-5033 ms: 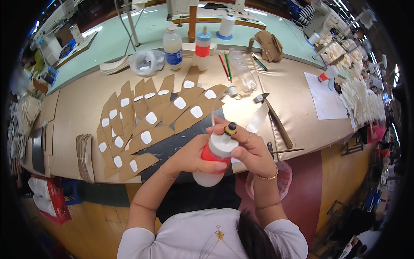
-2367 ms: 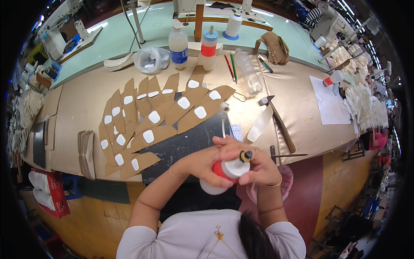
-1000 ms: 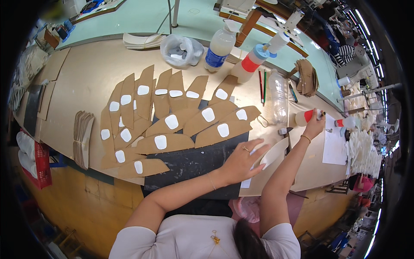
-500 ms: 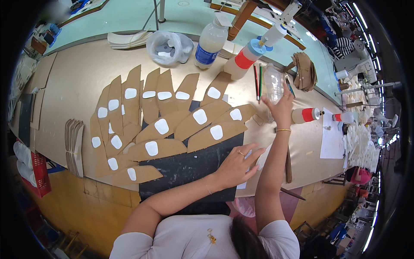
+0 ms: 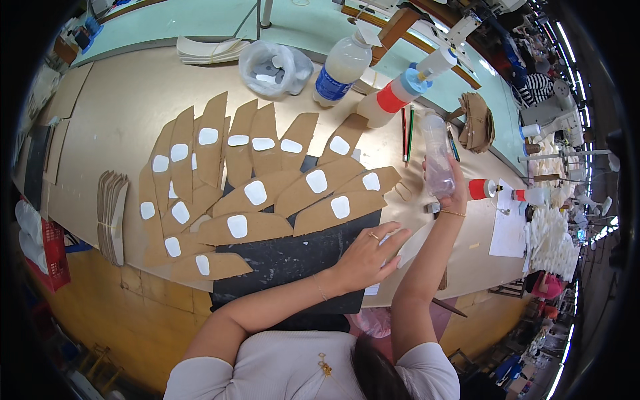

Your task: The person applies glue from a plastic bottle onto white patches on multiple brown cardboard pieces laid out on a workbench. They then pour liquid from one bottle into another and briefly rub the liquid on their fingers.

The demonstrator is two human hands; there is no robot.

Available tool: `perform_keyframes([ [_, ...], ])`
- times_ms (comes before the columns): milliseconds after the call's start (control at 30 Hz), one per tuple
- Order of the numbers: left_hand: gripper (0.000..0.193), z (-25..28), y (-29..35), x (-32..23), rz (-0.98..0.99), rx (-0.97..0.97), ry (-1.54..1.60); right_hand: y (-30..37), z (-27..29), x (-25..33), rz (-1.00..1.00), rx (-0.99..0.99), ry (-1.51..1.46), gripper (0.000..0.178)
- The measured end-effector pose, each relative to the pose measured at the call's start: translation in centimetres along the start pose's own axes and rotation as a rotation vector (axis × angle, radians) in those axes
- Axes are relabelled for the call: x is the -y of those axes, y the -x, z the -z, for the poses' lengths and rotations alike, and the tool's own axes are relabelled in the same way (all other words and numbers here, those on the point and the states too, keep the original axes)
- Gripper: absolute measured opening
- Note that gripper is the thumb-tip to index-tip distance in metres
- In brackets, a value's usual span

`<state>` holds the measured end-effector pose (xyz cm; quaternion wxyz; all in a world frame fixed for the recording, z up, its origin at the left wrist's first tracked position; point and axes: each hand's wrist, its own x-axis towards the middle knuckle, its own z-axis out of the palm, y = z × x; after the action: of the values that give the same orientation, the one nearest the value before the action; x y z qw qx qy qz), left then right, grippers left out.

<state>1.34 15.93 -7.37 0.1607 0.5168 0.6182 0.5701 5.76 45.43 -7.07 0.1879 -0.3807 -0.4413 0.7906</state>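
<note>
My right hand is wrapped round the lower part of a clear plastic bottle, lifted and tilted over the right side of the table. My left hand hovers by the right edge of a black mat, fingers stretched and apart. Beside its fingertips is a pale, sheet-like piece, partly hidden by my right forearm. Left of my hands lie several brown curved card pieces, overlapping in rows, each bearing a white patch.
Across the back stand a plastic bag, a large blue-labelled bottle and a red-banded bottle. Pencils lie near the clear bottle. A smaller red-banded bottle sits right of my hand. Bundled card strips stand at left.
My right hand has closed round the clear bottle and raised it off the table, drawing it slightly nearer. My left hand stays almost in place. The whole view has shifted a little.
</note>
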Motion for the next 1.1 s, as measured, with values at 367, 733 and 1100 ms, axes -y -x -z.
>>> perform_keyframes([
  [367,0.050,-0.1,-0.2,0.2,0.053,0.018,0.033,-1.7,1.5,-3.1,-0.145,0.535,-1.020,0.061],
  [733,0.050,-0.1,-0.3,0.3,0.127,0.074,0.057,-3.5,1.3,-4.8,-0.247,0.593,-1.240,0.061],
  [1100,0.051,0.2,-0.5,0.5,0.148,0.062,0.068,-5.1,0.1,-4.5,-0.158,0.635,-1.093,0.059],
])
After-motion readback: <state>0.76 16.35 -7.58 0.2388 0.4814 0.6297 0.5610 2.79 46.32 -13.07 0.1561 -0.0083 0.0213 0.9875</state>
